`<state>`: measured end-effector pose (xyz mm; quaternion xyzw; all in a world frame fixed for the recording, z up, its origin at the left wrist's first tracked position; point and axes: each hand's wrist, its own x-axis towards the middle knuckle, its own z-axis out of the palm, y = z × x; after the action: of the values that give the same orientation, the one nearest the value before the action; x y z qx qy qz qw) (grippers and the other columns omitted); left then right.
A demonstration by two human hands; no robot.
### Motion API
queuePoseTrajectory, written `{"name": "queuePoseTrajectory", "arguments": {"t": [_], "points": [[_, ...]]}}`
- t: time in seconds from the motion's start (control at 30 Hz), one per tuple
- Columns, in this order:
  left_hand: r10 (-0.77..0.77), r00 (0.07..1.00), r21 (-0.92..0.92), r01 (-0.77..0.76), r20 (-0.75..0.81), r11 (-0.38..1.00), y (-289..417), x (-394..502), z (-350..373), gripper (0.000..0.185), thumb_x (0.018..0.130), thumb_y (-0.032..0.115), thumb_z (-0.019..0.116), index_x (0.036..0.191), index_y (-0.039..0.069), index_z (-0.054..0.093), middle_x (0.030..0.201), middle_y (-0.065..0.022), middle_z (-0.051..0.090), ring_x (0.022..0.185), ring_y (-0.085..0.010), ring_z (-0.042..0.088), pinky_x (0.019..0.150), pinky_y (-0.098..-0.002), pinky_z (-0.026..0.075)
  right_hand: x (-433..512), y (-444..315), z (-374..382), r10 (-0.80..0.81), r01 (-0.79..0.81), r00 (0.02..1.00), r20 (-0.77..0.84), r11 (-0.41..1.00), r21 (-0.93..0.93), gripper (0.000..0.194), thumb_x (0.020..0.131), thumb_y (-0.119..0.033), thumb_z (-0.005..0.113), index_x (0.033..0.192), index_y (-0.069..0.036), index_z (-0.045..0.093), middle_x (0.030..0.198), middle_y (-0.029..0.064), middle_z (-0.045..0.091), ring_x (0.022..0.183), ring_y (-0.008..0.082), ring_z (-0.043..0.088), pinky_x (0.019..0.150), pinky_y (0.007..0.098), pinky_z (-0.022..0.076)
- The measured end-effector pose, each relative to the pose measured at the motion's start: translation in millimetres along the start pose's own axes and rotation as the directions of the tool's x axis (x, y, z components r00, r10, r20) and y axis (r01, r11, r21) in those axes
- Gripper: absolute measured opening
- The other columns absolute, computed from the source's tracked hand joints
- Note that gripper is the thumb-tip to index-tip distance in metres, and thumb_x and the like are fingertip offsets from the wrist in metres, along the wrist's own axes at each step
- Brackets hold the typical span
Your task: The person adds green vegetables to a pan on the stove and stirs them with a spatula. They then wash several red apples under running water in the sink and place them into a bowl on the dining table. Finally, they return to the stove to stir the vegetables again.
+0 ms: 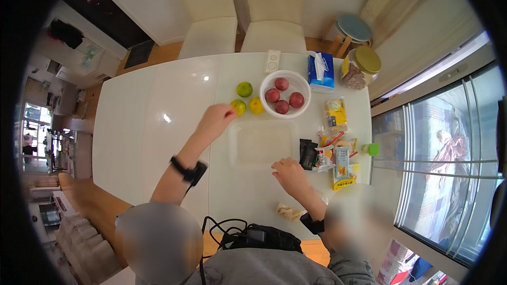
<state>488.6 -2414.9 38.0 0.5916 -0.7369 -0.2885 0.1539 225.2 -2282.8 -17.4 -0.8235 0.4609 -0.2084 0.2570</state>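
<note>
My left hand (217, 119) reaches over the white table, its fingertips at a green-yellow citrus fruit (239, 107). Whether the fingers grip that fruit or only touch it is unclear. Beside it lie a greener citrus fruit (244, 89) and a yellow one (256, 105). A round white plastic bowl (301, 82) holds several dark red round fruits (281, 107). In front of the bowl sits a shallow clear tray (262, 142) with nothing visible in it. My right hand (292, 175) hovers by the tray's near right corner, fingers slightly bent and holding nothing.
Right of the tray lie a black packet (307, 154), several wrapped snacks (342, 162) and a yellow packet (336, 113). A green-capped container (371, 149), a blue tissue pack (321, 72) and a gold-lidded jar (358, 68) stand along the right side. Black cables (225, 221) hang at the near edge.
</note>
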Motion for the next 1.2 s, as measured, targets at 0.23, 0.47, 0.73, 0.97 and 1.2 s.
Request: {"name": "queuePoseTrajectory", "arguments": {"t": [0.23, 0.47, 0.73, 0.97, 1.2], "points": [[-0.407, 0.872, 0.019, 0.428, -0.272, 0.904, 36, -296, -84, 0.006, 0.080, 0.005, 0.064, 0.084, 0.002, 0.063, 0.073, -0.0090, 0.060, 0.063, -0.0167, 0.055, 0.058, -0.0280, 0.044, -5, -12, 9, 0.003, -0.004, 1.000, 0.015, 1.000, 0.029, 0.007, 0.074, -0.006, 0.065, 0.081, -0.006, 0.065, 0.079, 0.0095, 0.060, 0.083, 0.0290, 0.058, 0.072, 0.0385, 0.0487], [-0.700, 0.263, -0.311, 0.754, -0.664, 0.579, 105, -555, -47, 0.007, 0.080, 0.003, 0.065, 0.083, -0.003, 0.064, 0.075, -0.0109, 0.063, 0.065, -0.0160, 0.058, 0.060, -0.0267, 0.046, -10, -34, 4, -0.077, 0.077, 0.997, 0.012, 0.997, -0.003, 0.007, 0.074, -0.007, 0.061, 0.080, -0.005, 0.064, 0.079, 0.0139, 0.060, 0.081, 0.0332, 0.058, 0.070, 0.0419, 0.0472], [-0.602, -0.399, -0.563, 0.820, -0.692, 0.104, 215, -806, 91, 0.008, 0.077, 0.003, 0.066, 0.081, -0.004, 0.065, 0.076, -0.0147, 0.062, 0.065, -0.0250, 0.060, 0.061, -0.0316, 0.048, -32, -170, 45, -0.365, 0.376, 0.927, 0.089, 0.910, -0.174, 0.005, 0.076, -0.002, 0.063, 0.081, -0.001, 0.060, 0.079, 0.0135, 0.057, 0.079, 0.0308, 0.055, 0.070, 0.0403, 0.0454], [-0.340, -0.860, -0.825, 0.482, -0.381, -0.295, 337, -1004, 268, 0.007, 0.079, 0.005, 0.064, 0.080, -0.002, 0.063, 0.073, -0.0162, 0.061, 0.065, -0.0280, 0.059, 0.060, -0.0354, 0.047, -168, -410, 169, -0.667, 0.662, 0.710, 0.227, 0.741, 0.109, 0.003, 0.080, -0.001, 0.061, 0.083, 0.000, 0.060, 0.079, 0.0123, 0.055, 0.077, 0.0290, 0.054, 0.069, 0.0381, 0.0448], [0.031, -0.975, -0.909, 0.192, -0.218, -0.370, 485, -1069, 401, 0.006, 0.081, 0.006, 0.060, 0.082, 0.000, 0.061, 0.076, -0.0149, 0.058, 0.073, -0.0321, 0.057, 0.066, -0.0387, 0.045, -398, -608, 258, -0.946, 0.858, 0.168, 0.276, 0.278, 0.432, 0.005, 0.081, -0.003, 0.061, 0.084, 0.000, 0.059, 0.081, 0.0121, 0.056, 0.078, 0.0287, 0.054, 0.070, 0.0368, 0.0443]]}}
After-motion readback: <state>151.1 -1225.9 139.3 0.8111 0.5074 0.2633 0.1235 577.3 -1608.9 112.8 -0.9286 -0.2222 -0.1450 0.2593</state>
